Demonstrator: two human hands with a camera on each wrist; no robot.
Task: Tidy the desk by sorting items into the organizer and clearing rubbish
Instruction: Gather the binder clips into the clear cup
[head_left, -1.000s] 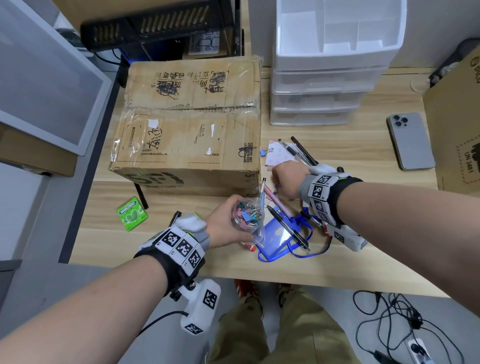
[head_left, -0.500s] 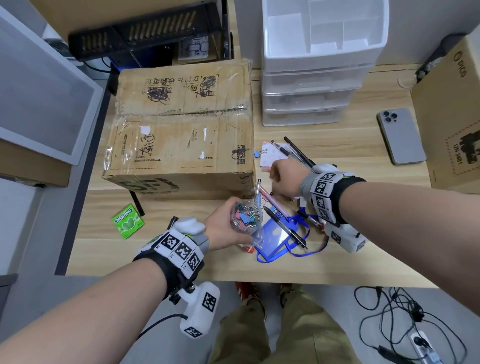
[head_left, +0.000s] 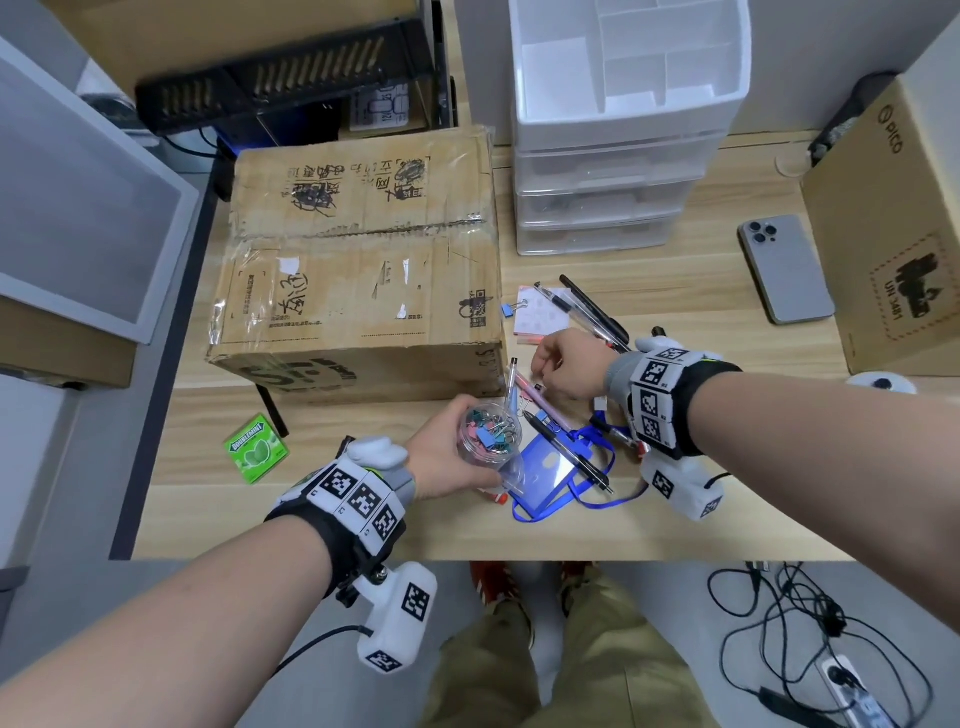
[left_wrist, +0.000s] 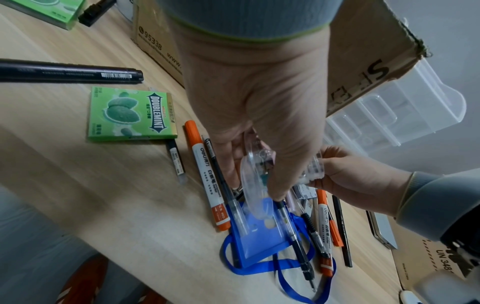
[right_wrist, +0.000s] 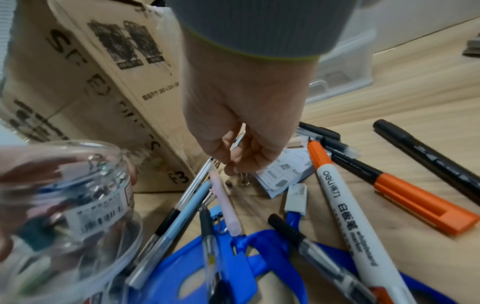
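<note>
My left hand (head_left: 441, 457) grips a clear plastic jar (head_left: 488, 434) holding several coloured binder clips, just above the desk's front. The jar's clear lid (left_wrist: 253, 191) hangs under the same fingers. My right hand (head_left: 558, 371) is lowered by the corner of the cardboard box, just beyond the jar. Its curled fingertips (right_wrist: 233, 164) pinch a small metal binder clip (right_wrist: 242, 181) on the desk beside a pink pen (right_wrist: 226, 203). The white drawer organizer (head_left: 613, 171) stands at the back, its top tray open.
Several pens and orange markers (right_wrist: 420, 197) lie over a blue badge holder with lanyard (head_left: 550, 462). There is also a sticky-note pad (head_left: 540, 312), a blue clip (head_left: 508, 310), a green gum pack (head_left: 255, 448), a phone (head_left: 787, 267) and cardboard boxes (head_left: 358, 270) at left and right.
My right hand has dropped a little toward the pens by the box corner. The left hand keeps the jar in about the same place.
</note>
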